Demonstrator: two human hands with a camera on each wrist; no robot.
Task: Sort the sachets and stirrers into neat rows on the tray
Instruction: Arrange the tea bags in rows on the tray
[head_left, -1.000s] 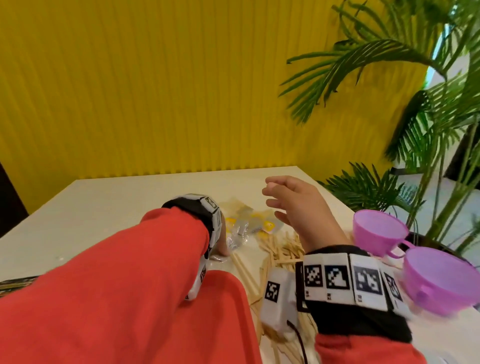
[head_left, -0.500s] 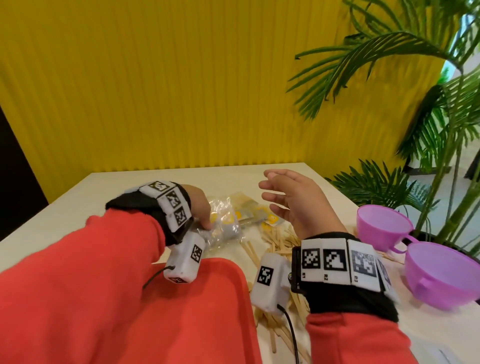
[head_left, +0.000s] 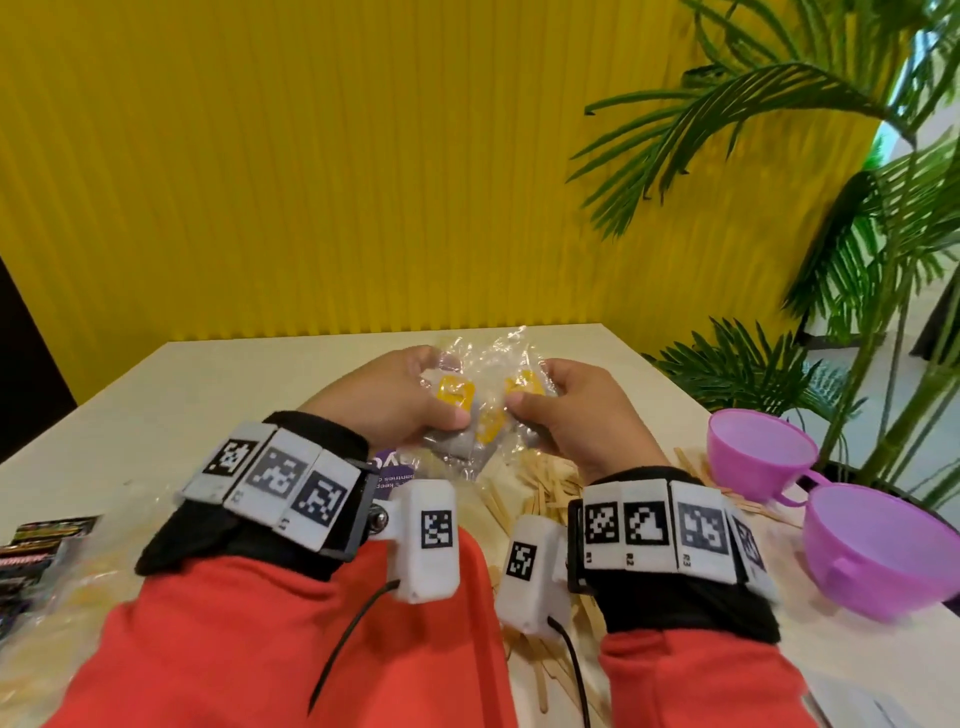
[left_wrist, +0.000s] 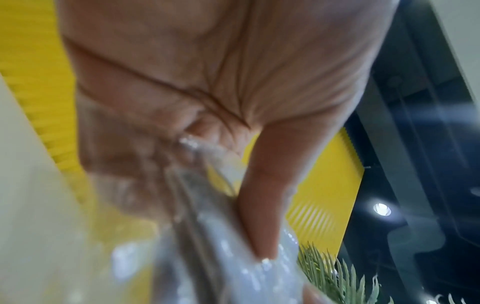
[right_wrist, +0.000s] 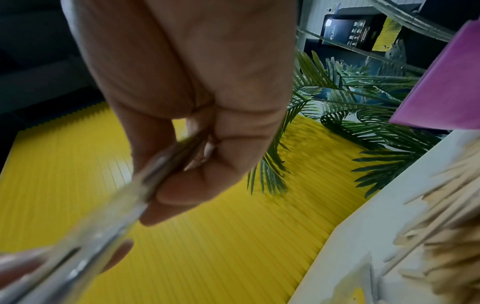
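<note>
Both hands hold clear plastic bag (head_left: 485, 387) of yellow-and-grey sachets (head_left: 457, 393) above table (head_left: 208, 384), toward far edge. Left hand (head_left: 400, 400) pinches bag's left side, thumb on top; right hand (head_left: 576, 410) pinches right side. Bag stretched left-right between them. Sachet print unreadable. Purple packet (head_left: 390, 462) under bag, white lettering upside down, partly hidden. Wooden stirrers (head_left: 540, 483) heaped loose beneath hands, pointing many ways. Red tray (head_left: 475, 587) at near edge, mostly hidden by sleeves. Two purple cups (head_left: 758, 457) at right edge.

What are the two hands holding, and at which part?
Both hold the clear sachet bag: left hand pinches its left side, right hand its right side.
</note>
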